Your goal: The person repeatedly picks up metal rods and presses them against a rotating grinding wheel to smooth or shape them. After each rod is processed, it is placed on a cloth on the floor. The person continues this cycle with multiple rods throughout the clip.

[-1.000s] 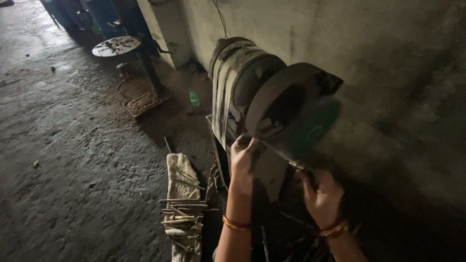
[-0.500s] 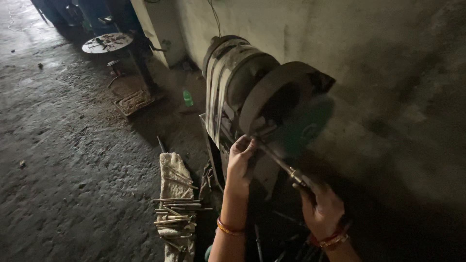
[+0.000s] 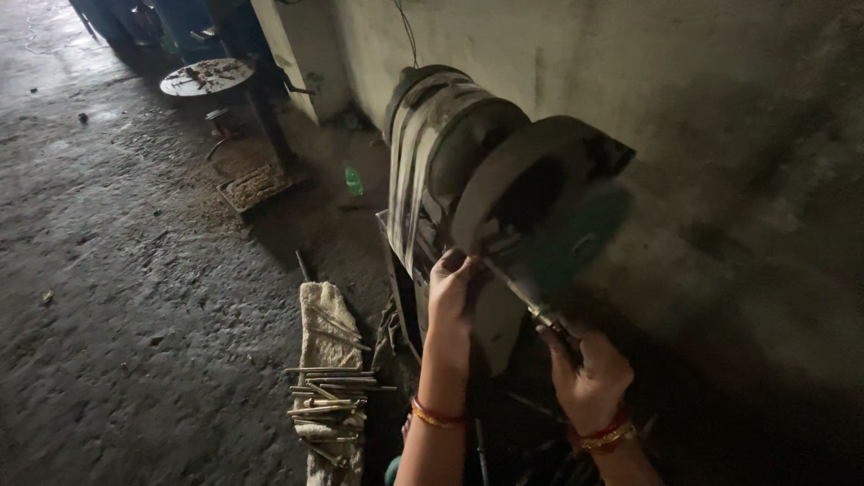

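Concrete floor, dark and gritty, littered with small debris. Far left corner: round metal stand with scraps on its top, a shallow tray of bits at its foot. Green bottle lying on the floor near the wall. Pale cloth sack spread on the floor, a heap of short metal rods lying across its near end. Grinding machine against the wall, with a grey belt guard and a blurred green wheel. Left hand, bangle at the wrist, fingers closed on the front end of a thin metal rod at the wheel. Right hand, bangles at the wrist, clamped on the rod's near end. Grey plaster wall at right.
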